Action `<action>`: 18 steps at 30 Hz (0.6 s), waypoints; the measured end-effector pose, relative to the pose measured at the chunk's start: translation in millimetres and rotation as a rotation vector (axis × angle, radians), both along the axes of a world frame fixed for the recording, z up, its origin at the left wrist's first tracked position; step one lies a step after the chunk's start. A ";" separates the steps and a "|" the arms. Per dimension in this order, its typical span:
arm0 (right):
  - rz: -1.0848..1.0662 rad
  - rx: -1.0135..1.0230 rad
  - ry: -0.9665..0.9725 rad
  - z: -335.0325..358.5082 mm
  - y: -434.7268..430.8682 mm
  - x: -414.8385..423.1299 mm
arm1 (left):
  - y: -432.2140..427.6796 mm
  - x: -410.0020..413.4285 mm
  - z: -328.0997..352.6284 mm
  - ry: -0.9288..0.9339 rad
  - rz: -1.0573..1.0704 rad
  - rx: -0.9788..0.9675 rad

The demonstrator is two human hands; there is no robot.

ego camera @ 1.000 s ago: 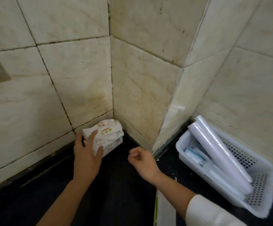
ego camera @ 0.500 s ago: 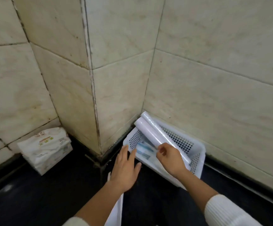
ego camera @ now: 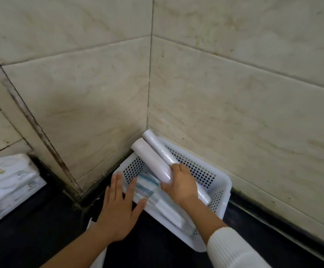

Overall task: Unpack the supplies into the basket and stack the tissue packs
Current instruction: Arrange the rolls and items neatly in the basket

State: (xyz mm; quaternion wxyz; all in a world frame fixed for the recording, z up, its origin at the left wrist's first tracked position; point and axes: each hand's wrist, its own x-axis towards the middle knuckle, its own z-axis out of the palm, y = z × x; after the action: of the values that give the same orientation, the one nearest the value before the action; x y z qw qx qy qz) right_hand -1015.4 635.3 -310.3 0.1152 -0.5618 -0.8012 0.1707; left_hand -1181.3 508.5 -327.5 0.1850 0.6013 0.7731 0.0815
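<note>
A white perforated basket (ego camera: 220,182) sits on the dark counter in the wall corner. My right hand (ego camera: 182,183) is closed around the lower end of a white wrapped roll (ego camera: 151,160), which slants up out of the basket. A second wrapped roll (ego camera: 160,149) lies beside it, against the far rim. Flat wrapped packets (ego camera: 144,187) lie in the basket bottom. My left hand (ego camera: 118,207) is open, its fingers spread over the basket's near left rim. Stacked tissue packs (ego camera: 6,182) rest at the left edge of the view.
Beige tiled walls close in behind and to the right of the basket, and a tiled column juts out between the basket and the tissue packs. A white object (ego camera: 97,258) shows at the bottom edge under my left forearm.
My left hand has left the tissue packs and moved right to the basket rim. My right hand has reached into the basket and closed on a roll. The view swung right.
</note>
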 end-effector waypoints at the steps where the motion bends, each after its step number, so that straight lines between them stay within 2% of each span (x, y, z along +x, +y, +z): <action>1: -0.016 -0.032 0.071 2.0 1.6 0.2 | 2.5 -1.2 2.2 0.018 -0.003 -0.032; 5: -0.060 -0.177 0.373 15.7 3.7 4.2 | 20.7 2.0 12.6 0.066 -0.004 -0.113; 11: -0.074 -0.240 0.622 67.7 24.3 30.8 | 76.4 26.1 32.2 0.088 -0.122 0.142; 14: -0.120 -0.170 0.619 90.8 40.2 39.8 | 113.6 29.6 39.1 0.131 -0.259 0.167; 18: -0.080 -0.149 0.498 92.1 53.4 40.4 | 140.3 22.5 39.1 0.159 -0.332 0.141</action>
State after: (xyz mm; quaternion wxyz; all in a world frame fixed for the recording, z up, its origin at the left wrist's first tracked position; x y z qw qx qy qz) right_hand -974.9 688.7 -218.2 0.2739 -0.5407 -0.7105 0.3576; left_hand -1158.7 648.8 -288.5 0.0916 0.7366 0.6678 0.0561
